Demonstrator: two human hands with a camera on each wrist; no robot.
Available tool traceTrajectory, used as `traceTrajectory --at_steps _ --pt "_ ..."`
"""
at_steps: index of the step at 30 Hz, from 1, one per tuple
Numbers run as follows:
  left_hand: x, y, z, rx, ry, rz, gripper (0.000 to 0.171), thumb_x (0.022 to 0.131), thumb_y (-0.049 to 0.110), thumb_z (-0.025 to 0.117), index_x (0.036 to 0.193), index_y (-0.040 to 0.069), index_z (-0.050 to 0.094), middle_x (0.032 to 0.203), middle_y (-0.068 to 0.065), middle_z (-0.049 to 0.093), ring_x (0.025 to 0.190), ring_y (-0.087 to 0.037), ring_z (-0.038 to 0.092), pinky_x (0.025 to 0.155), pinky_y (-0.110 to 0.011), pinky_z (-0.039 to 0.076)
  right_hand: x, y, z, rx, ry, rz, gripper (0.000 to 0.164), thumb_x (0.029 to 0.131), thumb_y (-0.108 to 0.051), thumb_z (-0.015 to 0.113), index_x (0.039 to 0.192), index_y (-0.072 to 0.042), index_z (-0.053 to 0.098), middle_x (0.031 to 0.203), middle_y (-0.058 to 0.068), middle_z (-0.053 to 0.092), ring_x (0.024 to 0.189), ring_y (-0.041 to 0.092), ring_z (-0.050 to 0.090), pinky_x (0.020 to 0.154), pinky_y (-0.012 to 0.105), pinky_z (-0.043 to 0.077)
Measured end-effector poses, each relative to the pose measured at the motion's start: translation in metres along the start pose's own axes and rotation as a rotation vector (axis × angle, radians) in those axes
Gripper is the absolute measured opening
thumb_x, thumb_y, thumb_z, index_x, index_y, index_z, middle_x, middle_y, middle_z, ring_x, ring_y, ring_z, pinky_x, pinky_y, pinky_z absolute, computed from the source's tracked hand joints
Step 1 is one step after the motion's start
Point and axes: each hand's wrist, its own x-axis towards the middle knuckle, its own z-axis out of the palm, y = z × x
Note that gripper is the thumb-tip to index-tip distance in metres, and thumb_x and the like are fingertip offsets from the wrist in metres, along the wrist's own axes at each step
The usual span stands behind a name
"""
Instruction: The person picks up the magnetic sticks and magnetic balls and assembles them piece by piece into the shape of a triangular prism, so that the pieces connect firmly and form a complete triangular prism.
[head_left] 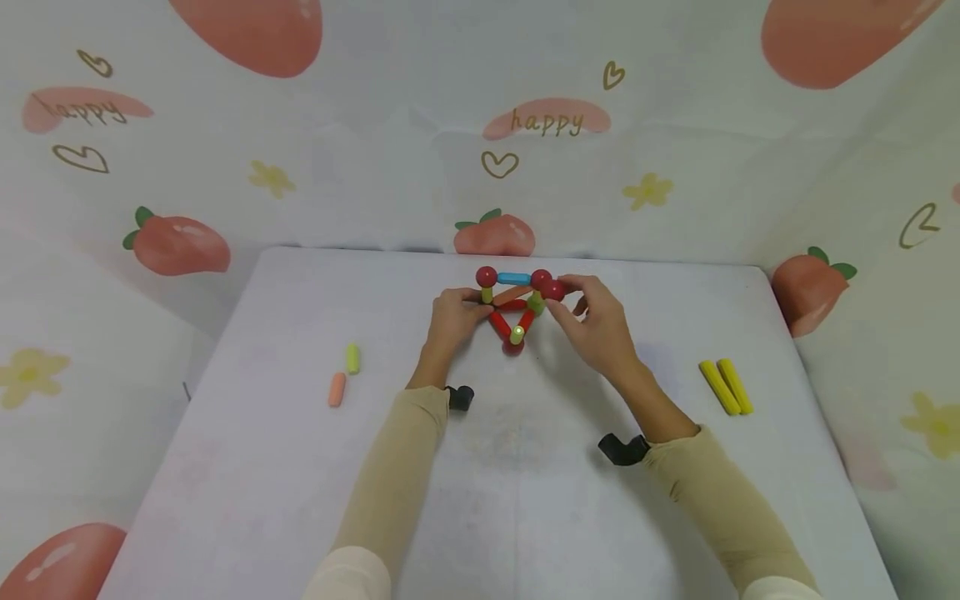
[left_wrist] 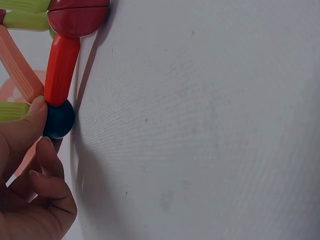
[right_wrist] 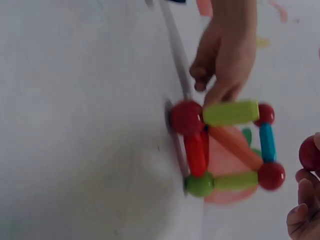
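A frame of magnetic rods and balls stands toward the back of the table, with red rods (head_left: 500,323) at its base. My left hand (head_left: 453,321) pinches the dark blue ball (left_wrist: 60,119) at one base corner. Yellow-green rods (right_wrist: 231,113) rise from the corners, and a blue rod (head_left: 514,279) joins two red top balls (head_left: 487,277). An orange rod (right_wrist: 235,145) slants across one side. Between thumb and fingers, my right hand (head_left: 596,325) holds a loose red ball (right_wrist: 310,153), apart from the frame in the right wrist view. A green ball (right_wrist: 200,184) marks another base corner.
On the left of the table lie a short yellow-green rod (head_left: 353,358) and an orange rod (head_left: 337,390). Two longer yellow rods (head_left: 726,387) rest side by side at the right. A patterned cloth (head_left: 375,167) hangs behind the table's back edge.
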Motion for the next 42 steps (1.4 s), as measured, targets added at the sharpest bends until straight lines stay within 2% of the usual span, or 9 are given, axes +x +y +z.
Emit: traceTrajectory --at_steps 7,10,19,22,25,28,30,36,42 --pt "0.0 -0.001 0.0 -0.006 -0.003 0.012 0.035 0.095 0.023 0.073 0.128 0.01 0.071 0.127 -0.008 0.072 0.131 -0.028 0.058 0.115 -0.05 0.044 -0.013 -0.013 0.019 0.027 -0.141 -0.043 0.048 0.09 -0.014 0.079 0.133 -0.007 0.06 0.116 0.011 0.067 0.089 0.028 0.06 0.072 0.039 0.056" --pt "0.001 -0.001 0.0 -0.001 0.003 0.02 0.034 0.095 0.023 0.073 0.126 0.01 0.072 0.126 -0.008 0.073 0.129 -0.028 0.059 0.115 -0.05 0.044 -0.016 -0.013 0.025 0.019 -0.17 -0.058 0.048 0.089 -0.013 0.079 0.132 -0.007 0.06 0.117 0.011 0.067 0.09 0.03 0.061 0.072 0.036 0.055" --pt "0.001 0.0 -0.003 -0.017 0.005 0.012 0.036 0.094 0.021 0.074 0.128 0.008 0.07 0.123 -0.009 0.074 0.124 -0.028 0.061 0.11 -0.049 0.047 -0.02 -0.01 0.03 0.003 -0.225 -0.078 0.05 0.089 -0.013 0.08 0.133 -0.008 0.058 0.12 0.009 0.066 0.086 0.02 0.06 0.07 0.031 0.056" --pt "0.0 0.0 -0.003 -0.022 0.001 0.003 0.037 0.094 0.021 0.073 0.128 0.008 0.07 0.124 -0.009 0.073 0.124 -0.028 0.061 0.11 -0.049 0.048 -0.021 -0.009 0.03 0.023 -0.251 -0.018 0.057 0.088 -0.016 0.08 0.139 -0.007 0.055 0.123 0.011 0.065 0.084 0.019 0.06 0.069 0.031 0.056" --pt "0.0 0.0 -0.003 -0.018 -0.008 -0.004 0.037 0.095 0.022 0.073 0.13 0.009 0.07 0.126 -0.009 0.073 0.125 -0.027 0.06 0.111 -0.049 0.047 -0.024 -0.005 0.035 0.017 -0.317 0.128 0.06 0.089 -0.024 0.081 0.139 -0.006 0.052 0.122 0.012 0.064 0.084 0.021 0.061 0.07 0.031 0.056" --pt "0.0 0.0 -0.003 -0.004 0.005 -0.007 0.036 0.095 0.022 0.073 0.129 0.009 0.07 0.126 -0.009 0.073 0.126 -0.028 0.06 0.111 -0.049 0.047 -0.025 0.001 0.046 -0.025 -0.401 0.265 0.058 0.088 -0.032 0.08 0.132 -0.005 0.053 0.115 0.011 0.063 0.089 0.022 0.06 0.076 0.032 0.056" --pt "-0.001 0.001 -0.004 0.015 0.02 -0.002 0.035 0.094 0.021 0.073 0.127 0.009 0.071 0.126 -0.009 0.073 0.126 -0.029 0.06 0.11 -0.05 0.048 -0.024 0.006 0.056 -0.053 -0.427 0.317 0.053 0.088 -0.036 0.08 0.124 -0.006 0.055 0.108 0.011 0.063 0.091 0.023 0.06 0.078 0.034 0.055" --pt "-0.009 0.0 -0.002 0.097 0.043 0.047 0.032 0.093 0.022 0.075 0.12 0.007 0.07 0.12 -0.011 0.073 0.116 -0.029 0.065 0.105 -0.047 0.053 -0.017 0.014 0.063 -0.077 -0.375 0.359 0.04 0.087 -0.036 0.08 0.109 -0.008 0.062 0.1 0.009 0.063 0.088 0.025 0.06 0.076 0.038 0.053" --pt "-0.025 0.001 0.0 0.12 0.015 0.064 0.031 0.092 0.026 0.077 0.113 0.004 0.069 0.109 -0.011 0.075 0.101 -0.026 0.068 0.097 -0.044 0.056 -0.007 0.026 0.047 -0.103 -0.361 0.379 0.033 0.096 -0.023 0.071 0.114 0.001 0.059 0.107 0.015 0.064 0.094 0.029 0.062 0.082 0.043 0.057"
